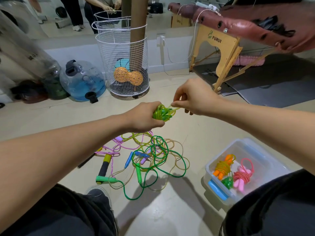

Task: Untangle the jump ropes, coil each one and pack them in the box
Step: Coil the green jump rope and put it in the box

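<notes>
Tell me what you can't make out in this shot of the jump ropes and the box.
- Green rope bundle, head view: the left hand wraps most of it, so its handles are unclear.
- Right hand: its fingers cover the strand end they pinch.
- Tangled pile: how many ropes, overlapping loops hide it.
- Box: its near right corner is behind the person's knee.
- Small green bundle in the box: too small to tell details.
</notes>
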